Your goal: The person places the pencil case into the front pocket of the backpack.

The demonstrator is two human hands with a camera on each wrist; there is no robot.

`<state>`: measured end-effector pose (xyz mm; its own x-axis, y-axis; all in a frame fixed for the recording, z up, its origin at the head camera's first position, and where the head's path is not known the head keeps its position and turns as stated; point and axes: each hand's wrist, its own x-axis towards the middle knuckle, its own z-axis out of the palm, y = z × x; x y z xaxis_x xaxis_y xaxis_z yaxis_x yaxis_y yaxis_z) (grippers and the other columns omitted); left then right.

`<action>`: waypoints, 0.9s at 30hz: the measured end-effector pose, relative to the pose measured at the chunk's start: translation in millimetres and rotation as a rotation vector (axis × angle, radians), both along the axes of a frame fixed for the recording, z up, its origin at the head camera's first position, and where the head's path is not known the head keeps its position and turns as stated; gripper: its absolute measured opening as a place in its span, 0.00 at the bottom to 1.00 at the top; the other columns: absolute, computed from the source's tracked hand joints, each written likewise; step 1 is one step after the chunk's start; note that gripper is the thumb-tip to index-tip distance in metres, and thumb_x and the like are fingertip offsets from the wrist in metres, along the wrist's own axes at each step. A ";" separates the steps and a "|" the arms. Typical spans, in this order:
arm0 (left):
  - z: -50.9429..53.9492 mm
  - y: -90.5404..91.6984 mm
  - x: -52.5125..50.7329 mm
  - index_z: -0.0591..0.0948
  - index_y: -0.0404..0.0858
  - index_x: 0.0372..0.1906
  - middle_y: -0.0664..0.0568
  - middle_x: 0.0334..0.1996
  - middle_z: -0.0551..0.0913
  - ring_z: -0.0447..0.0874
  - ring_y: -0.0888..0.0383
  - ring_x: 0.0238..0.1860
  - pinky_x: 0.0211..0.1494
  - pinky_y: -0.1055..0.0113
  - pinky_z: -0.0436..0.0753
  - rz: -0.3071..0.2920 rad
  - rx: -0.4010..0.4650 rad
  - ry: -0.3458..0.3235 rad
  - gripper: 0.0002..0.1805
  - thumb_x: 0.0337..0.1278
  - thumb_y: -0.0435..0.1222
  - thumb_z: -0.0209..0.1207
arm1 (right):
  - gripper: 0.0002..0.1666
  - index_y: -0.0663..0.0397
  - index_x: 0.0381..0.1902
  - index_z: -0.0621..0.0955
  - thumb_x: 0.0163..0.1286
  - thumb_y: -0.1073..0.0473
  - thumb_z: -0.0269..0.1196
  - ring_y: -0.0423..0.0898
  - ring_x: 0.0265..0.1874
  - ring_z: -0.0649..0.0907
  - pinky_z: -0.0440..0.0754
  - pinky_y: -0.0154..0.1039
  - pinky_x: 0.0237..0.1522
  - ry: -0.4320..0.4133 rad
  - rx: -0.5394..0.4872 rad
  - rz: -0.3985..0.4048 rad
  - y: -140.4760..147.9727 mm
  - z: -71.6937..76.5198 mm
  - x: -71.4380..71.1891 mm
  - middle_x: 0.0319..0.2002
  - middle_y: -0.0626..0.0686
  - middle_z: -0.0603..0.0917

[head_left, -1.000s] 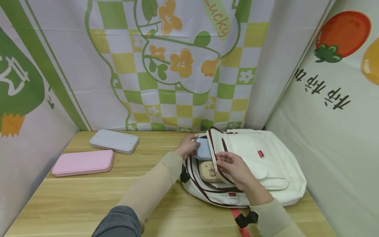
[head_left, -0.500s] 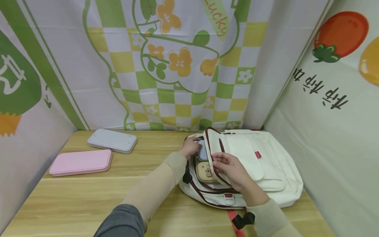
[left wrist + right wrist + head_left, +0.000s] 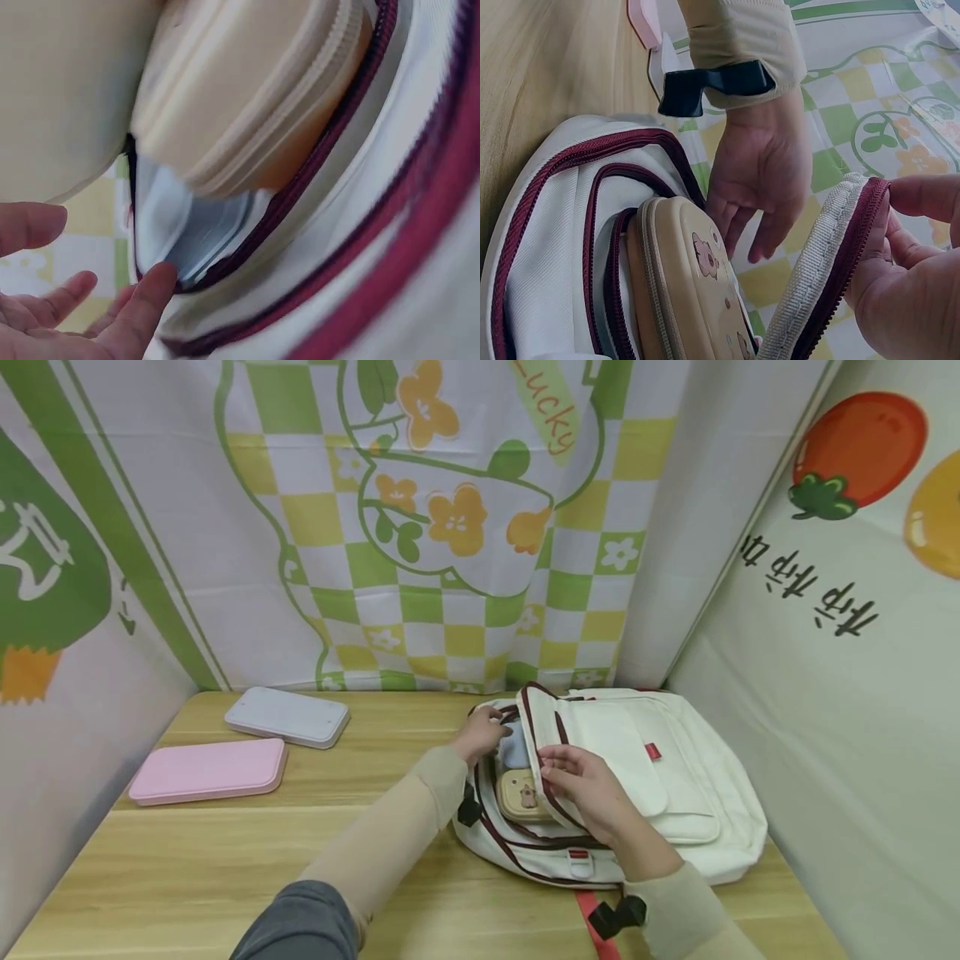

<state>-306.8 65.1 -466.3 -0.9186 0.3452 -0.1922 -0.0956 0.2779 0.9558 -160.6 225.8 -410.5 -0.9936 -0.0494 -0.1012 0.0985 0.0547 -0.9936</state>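
A white backpack (image 3: 645, 752) with dark red zippers lies on the table, its front pocket unzipped. My right hand (image 3: 588, 785) pinches the zippered edge of the pocket flap (image 3: 840, 262) and holds it raised. At the pocket's far end is my left hand (image 3: 482, 732), fingers loosely extended beside a light blue case (image 3: 514, 745). In the left wrist view, the left hand's (image 3: 97, 315) fingers are spread, with one fingertip near the pocket rim. A beige zippered case (image 3: 517, 795) with a bear picture sits nearer in the pocket. The flap hides part of both cases.
A pink flat case (image 3: 208, 770) and a pale grey-blue flat case (image 3: 287, 717) lie on the left of the wooden table (image 3: 225, 860). A red strap (image 3: 597, 927) trails from the backpack's near side. Printed cloth (image 3: 450, 635) stands behind the table.
My left hand has let go of the light blue case, which has gone deeper into the pocket, under the flap. The right hand keeps its hold on the flap.
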 end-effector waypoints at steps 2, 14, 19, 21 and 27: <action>6.6 -7.5 2.0 0.70 0.26 0.69 0.35 0.55 0.78 0.76 0.52 0.34 0.39 0.58 0.82 0.001 0.007 -0.007 0.25 0.72 0.31 0.57 | 0.17 0.78 0.60 0.73 0.76 0.73 0.56 0.39 0.37 0.78 0.79 0.31 0.38 0.004 -0.001 -0.002 -0.5 0.1 -0.7 0.38 0.50 0.79; 29.7 -70.2 11.5 0.67 0.34 0.74 0.35 0.68 0.71 0.70 0.37 0.68 0.61 0.46 0.80 0.019 0.117 -0.098 0.26 0.78 0.36 0.54 | 0.17 0.78 0.60 0.72 0.77 0.73 0.56 0.38 0.37 0.78 0.80 0.31 0.38 -0.006 -0.006 -0.036 1.1 -3.6 3.5 0.38 0.49 0.78; 31.3 -98.8 14.9 0.64 0.33 0.75 0.34 0.70 0.67 0.65 0.35 0.70 0.67 0.44 0.75 0.049 0.155 -0.114 0.27 0.79 0.36 0.52 | 0.17 0.78 0.60 0.72 0.76 0.73 0.56 0.38 0.36 0.78 0.80 0.31 0.38 -0.004 -0.001 -0.035 2.5 -2.2 2.4 0.38 0.49 0.78; 31.7 -111.5 16.1 0.64 0.33 0.75 0.34 0.70 0.66 0.65 0.35 0.71 0.68 0.43 0.74 0.055 0.162 -0.114 0.27 0.79 0.36 0.51 | 0.18 0.78 0.60 0.72 0.76 0.73 0.56 0.38 0.36 0.78 0.80 0.31 0.38 -0.005 -0.001 -0.030 2.4 -1.6 1.7 0.38 0.49 0.78; 43.0 -151.7 19.8 0.60 0.32 0.77 0.32 0.72 0.63 0.62 0.34 0.71 0.70 0.42 0.72 0.105 0.181 -0.103 0.29 0.80 0.36 0.50 | 0.18 0.78 0.61 0.72 0.77 0.73 0.55 0.37 0.37 0.78 0.80 0.31 0.39 -0.002 0.004 -0.023 2.5 -0.1 0.9 0.39 0.48 0.79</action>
